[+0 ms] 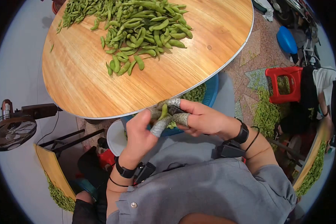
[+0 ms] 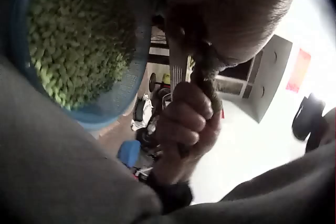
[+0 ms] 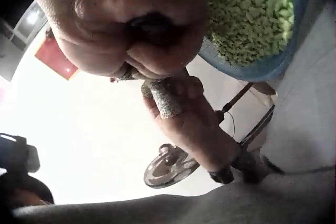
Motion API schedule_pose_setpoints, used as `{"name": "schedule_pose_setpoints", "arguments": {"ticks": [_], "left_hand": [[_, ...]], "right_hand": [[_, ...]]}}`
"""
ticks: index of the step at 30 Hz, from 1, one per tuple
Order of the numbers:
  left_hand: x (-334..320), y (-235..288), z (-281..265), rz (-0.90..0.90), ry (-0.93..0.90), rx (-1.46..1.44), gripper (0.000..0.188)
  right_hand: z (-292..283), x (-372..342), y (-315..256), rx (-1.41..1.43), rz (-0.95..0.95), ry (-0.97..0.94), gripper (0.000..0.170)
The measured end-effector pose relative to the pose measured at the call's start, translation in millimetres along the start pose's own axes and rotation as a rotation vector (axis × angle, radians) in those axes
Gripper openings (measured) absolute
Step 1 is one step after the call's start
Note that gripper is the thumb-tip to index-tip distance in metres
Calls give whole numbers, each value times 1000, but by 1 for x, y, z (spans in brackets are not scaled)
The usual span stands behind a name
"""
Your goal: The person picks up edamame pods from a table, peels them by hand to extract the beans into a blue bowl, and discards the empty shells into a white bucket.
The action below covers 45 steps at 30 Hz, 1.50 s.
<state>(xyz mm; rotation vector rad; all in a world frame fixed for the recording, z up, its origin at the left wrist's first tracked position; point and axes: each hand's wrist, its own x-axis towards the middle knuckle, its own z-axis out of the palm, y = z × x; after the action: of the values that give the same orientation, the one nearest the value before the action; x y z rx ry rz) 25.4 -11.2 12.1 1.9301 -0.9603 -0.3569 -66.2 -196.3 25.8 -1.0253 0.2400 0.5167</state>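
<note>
In the head view my left hand (image 1: 139, 130) pinches a green soybean pod (image 1: 164, 111) between thumb and fingers, just in front of the table's near edge. My right hand (image 1: 207, 120) meets it there with curled fingers, gripping a small black object (image 1: 174, 109) whose kind I cannot tell. Grey, speckled wrapping covers several fingertips on both hands. Below the hands sits a blue basin (image 1: 212, 91) of shelled green beans (image 1: 198, 93); the right wrist view shows these beans (image 3: 247, 19) more fully. A pile of unshelled pods (image 1: 142, 30) lies on the round wooden table (image 1: 82, 82).
A standing fan (image 1: 13, 125) is at the left, and a white bucket (image 1: 115, 136) is beside my left forearm. On the right are a red stool (image 1: 283, 84), pods on the floor (image 1: 267, 114), a blue tub (image 1: 286, 39) and another person in dark clothes (image 1: 306, 89).
</note>
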Motion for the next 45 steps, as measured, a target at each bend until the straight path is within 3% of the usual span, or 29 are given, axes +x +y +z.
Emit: {"name": "schedule_pose_setpoints", "arguments": {"ticks": [1,2,4,8,10,11,13,17,19,22,23,25,26,29,34,36,39,41,43,45], "left_hand": [[-1,0,0,-263,-38,-358,21],[-1,-1,-3,-266,-44,-355,21],[0,-4,-12,-584,-261,-1057,25],[4,6,-6,-533,-194,-717,26],[5,5,-5,143,-95,277,23],[5,3,-3,145,-95,278,23],[5,0,1,328,-21,500,21],[-1,-1,4,275,2,403,15],[-8,4,4,-595,-153,-766,13],[-16,-10,10,-596,-252,-912,9],[-18,-13,12,-597,-252,-915,9],[-21,-19,17,-516,-335,-451,4],[-23,-21,19,-451,-426,-377,7],[-20,-4,18,-489,-473,-464,6],[-26,-15,13,-562,-466,-520,7],[-32,-22,22,-219,-379,-26,5],[-34,-25,28,-149,-278,60,1],[-36,-31,26,-250,-256,0,3],[-37,-34,22,-346,-233,-60,8],[-37,-33,19,-347,-192,124,7]], "right_hand": [[1,-1,0,195,121,-28,43],[0,-3,0,202,119,-28,43],[-4,-7,1,387,176,-176,41],[-6,-9,0,333,164,-171,38],[0,-8,1,89,163,-6,35],[1,-7,1,88,161,-7,35],[2,-6,2,35,76,23,33],[0,-9,3,132,120,26,34],[-5,-13,7,236,160,-27,33],[-18,-16,23,272,213,-22,29],[-24,-6,40,272,215,-19,29],[-16,14,49,-426,-534,358,22],[-17,2,45,-621,-265,465,24],[-23,11,54,-828,-360,341,27],[-18,15,59,-1095,-505,311,24],[-17,18,65,-1150,-497,362,25],[-17,19,67,-1225,-495,411,25],[-22,18,67,-1239,-502,411,25],[-30,17,64,-1327,-516,617,24],[-28,11,59,-1347,-501,639,24]]}}
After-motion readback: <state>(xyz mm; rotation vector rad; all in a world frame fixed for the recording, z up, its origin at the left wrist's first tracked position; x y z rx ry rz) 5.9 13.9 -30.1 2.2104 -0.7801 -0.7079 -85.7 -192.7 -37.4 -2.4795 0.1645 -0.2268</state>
